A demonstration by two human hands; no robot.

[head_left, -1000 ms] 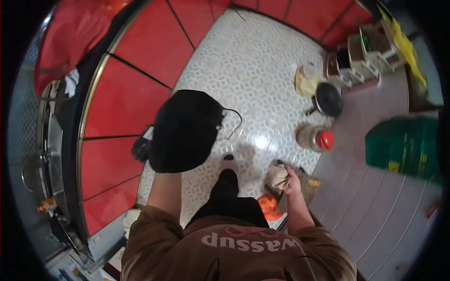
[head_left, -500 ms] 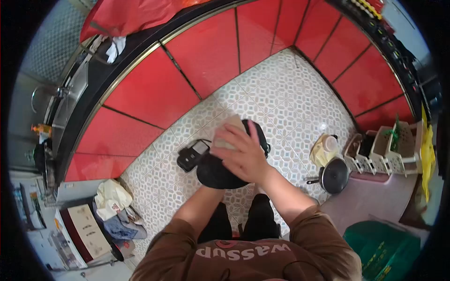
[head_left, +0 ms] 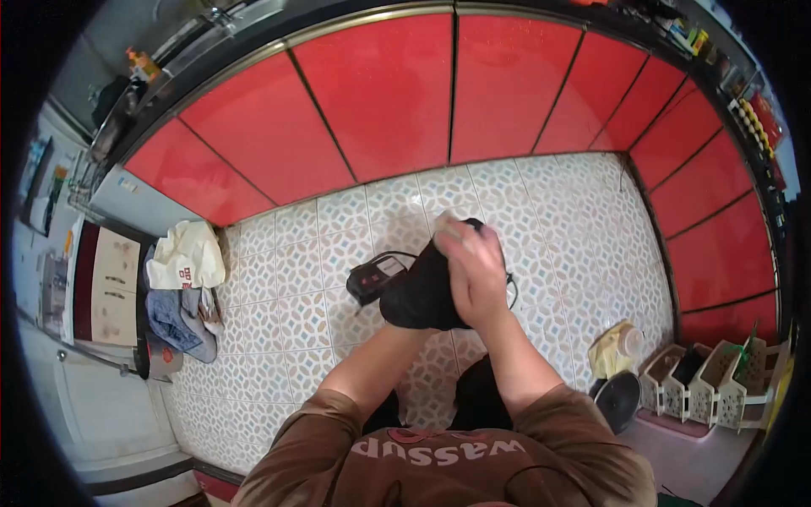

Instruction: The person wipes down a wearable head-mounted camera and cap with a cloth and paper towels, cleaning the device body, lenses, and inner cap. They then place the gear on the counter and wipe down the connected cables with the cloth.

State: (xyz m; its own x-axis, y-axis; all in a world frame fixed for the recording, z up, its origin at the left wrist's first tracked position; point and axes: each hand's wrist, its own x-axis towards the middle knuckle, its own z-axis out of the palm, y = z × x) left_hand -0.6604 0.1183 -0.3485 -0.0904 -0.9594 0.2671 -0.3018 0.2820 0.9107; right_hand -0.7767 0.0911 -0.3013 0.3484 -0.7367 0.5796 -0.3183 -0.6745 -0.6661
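A black rounded object [head_left: 418, 291], which looks like fabric, is held up in front of my body over the floor. My left forearm [head_left: 376, 363] reaches under it, and the object hides my left hand and its fingers. My right hand [head_left: 475, 266] lies over the object's upper right side, its fingers bent and blurred by motion. A bit of beige cloth [head_left: 444, 223] shows at those fingertips, against the black surface. Just left of the object is a dark device [head_left: 376, 277] with a pale label and a black cord.
Red cabinets [head_left: 380, 93] curve around the patterned tile floor [head_left: 270, 296]. A cream bag [head_left: 187, 256] and blue-grey cloth [head_left: 177, 321] are at the left. At the lower right are a dark pan [head_left: 618, 401], a lidded container [head_left: 630, 341] and pale plastic baskets [head_left: 705, 389].
The view has swung right to left across the room. My right hand, low at the right with the beige cloth a second ago, came up onto the black object and has since shifted over it.
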